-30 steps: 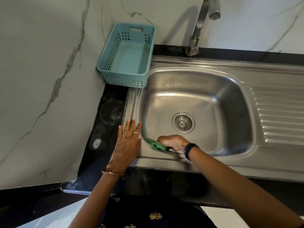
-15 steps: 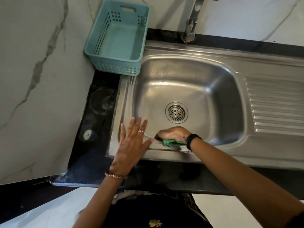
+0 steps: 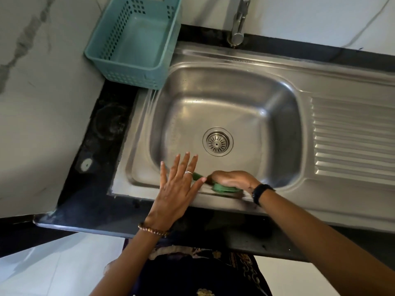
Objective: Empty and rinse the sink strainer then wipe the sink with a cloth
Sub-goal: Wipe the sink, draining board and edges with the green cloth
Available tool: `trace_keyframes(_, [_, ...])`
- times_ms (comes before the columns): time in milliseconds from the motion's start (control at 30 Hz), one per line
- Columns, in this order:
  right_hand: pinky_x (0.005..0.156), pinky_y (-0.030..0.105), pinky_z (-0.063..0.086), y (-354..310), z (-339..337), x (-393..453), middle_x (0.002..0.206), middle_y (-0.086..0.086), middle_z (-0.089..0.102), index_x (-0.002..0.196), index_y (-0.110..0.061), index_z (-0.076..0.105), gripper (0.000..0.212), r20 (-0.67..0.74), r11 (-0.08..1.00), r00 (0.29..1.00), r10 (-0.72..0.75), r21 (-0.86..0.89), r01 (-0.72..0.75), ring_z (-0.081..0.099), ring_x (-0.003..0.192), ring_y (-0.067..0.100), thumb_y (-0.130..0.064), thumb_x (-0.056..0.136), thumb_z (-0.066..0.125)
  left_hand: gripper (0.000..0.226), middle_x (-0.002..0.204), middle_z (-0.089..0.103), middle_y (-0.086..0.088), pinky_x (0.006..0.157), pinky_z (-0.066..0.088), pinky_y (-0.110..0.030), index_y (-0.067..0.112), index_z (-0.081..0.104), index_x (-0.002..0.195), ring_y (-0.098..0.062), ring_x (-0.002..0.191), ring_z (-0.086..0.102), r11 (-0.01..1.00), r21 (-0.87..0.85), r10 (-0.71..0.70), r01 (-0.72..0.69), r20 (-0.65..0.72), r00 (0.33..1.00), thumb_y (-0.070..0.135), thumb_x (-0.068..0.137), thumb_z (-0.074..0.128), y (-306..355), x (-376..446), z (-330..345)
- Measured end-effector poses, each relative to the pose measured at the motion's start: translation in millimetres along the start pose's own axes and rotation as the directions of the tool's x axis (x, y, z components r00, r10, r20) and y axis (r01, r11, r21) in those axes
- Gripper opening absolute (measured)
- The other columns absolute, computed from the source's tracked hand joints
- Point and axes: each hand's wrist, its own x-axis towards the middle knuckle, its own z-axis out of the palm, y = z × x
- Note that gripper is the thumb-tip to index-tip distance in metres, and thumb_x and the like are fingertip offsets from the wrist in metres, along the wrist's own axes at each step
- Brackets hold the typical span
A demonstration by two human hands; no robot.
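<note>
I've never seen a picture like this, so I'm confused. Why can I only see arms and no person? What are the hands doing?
The camera sits on the person's head and looks down, so you see what they see: their own two arms reaching out from the bottom of the picture. There is no robot here, only a person.

In front of them is a shiny metal sink set in a dark counter. The round strainer sits in the drain at the bottom. A tap stands at the back, and a blue-green basket with nothing visible inside sits in the corner.

The right hand presses a green cloth on the sink's near edge, wiping it. The left hand is flat and open, fingers spread, holding nothing.
</note>
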Motion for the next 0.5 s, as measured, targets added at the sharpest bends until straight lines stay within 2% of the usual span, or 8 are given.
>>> trace_keyframes(100, [0.111, 0.038, 0.025, 60.0, -34.0, -6.6, 0.153, 0.009, 0.031, 0.139, -0.02, 0.042, 0.062, 0.015, 0.985, 0.995, 0.095, -0.149, -0.092, 0.031, 0.139, 0.029, -0.056, 0.089, 0.034, 0.076, 0.15, -0.032, -0.009, 0.116, -0.01, -0.052, 0.021, -0.016, 0.145, -0.027, 0.14, -0.027, 0.987, 0.125, 0.093, -0.102, 0.074, 0.993, 0.043, 0.073, -0.026, 31.8, 11.9, 16.4])
trace_keyframes(167, [0.114, 0.035, 0.022, 87.8, -58.4, -13.1, 0.154, 0.011, 0.029, 0.142, -0.015, 0.038, 0.059, 0.002, 0.969, 0.991, 0.132, -0.212, -0.128, 0.028, 0.141, 0.029, -0.049, 0.094, 0.033, 0.071, 0.153, -0.026, -0.006, 0.117, -0.008, -0.047, 0.021, -0.014, 0.146, -0.023, 0.143, -0.019, 0.988, 0.101, 0.109, -0.115, 0.064, 0.992, 0.046, 0.079, -0.019, 54.8, 19.8, 29.0])
trace_keyframes(233, [0.111, 0.028, 0.027, 99.6, -72.2, -12.6, 0.15, 0.014, 0.035, 0.139, -0.007, 0.041, 0.053, -0.003, 0.977, 0.994, 0.112, -0.181, -0.111, 0.033, 0.139, 0.027, -0.039, 0.097, 0.038, 0.065, 0.156, -0.015, -0.001, 0.119, -0.005, -0.044, 0.021, -0.012, 0.146, -0.018, 0.146, -0.008, 0.995, 0.053, 0.087, -0.088, 0.019, 0.996, 0.053, 0.09, 0.0, 72.9, 27.3, 41.4])
trace_keyframes(333, [0.115, 0.031, 0.022, 88.1, -71.0, -15.4, 0.154, 0.011, 0.028, 0.142, -0.011, 0.036, 0.064, 0.016, 0.945, 0.992, 0.128, -0.307, -0.117, 0.027, 0.142, 0.027, -0.053, 0.094, 0.032, 0.065, 0.158, -0.003, -0.001, 0.119, 0.002, -0.044, 0.023, -0.004, 0.147, -0.015, 0.146, 0.006, 0.996, 0.078, 0.049, -0.047, -0.024, 0.999, 0.056, 0.093, 0.014, 87.0, 34.3, 55.6])
trace_keyframes(400, [0.115, 0.031, 0.02, 81.9, -66.8, -12.0, 0.155, 0.006, 0.028, 0.143, -0.016, 0.036, 0.067, 0.076, 0.943, 0.993, 0.088, -0.327, -0.059, 0.026, 0.143, 0.023, -0.058, 0.091, 0.032, 0.07, 0.158, 0.003, -0.005, 0.118, 0.007, -0.043, 0.024, 0.0, 0.147, -0.017, 0.145, 0.013, 0.997, 0.073, 0.006, -0.003, -0.034, 0.999, 0.061, 0.091, 0.018, 91.1, 37.5, 59.5])
trace_keyframes(500, [0.11, 0.022, 0.022, 82.0, -58.5, -5.3, 0.147, -0.01, 0.04, 0.136, -0.029, 0.046, 0.06, 0.197, 0.978, 0.975, -0.098, -0.163, 0.131, 0.034, 0.138, 0.012, -0.062, 0.087, 0.04, 0.089, 0.158, 0.004, -0.012, 0.118, 0.007, -0.039, 0.021, -0.001, 0.148, -0.021, 0.144, 0.015, 0.998, 0.018, -0.052, 0.053, -0.016, 0.999, 0.074, 0.079, 0.019, 91.7, 40.1, 59.4])
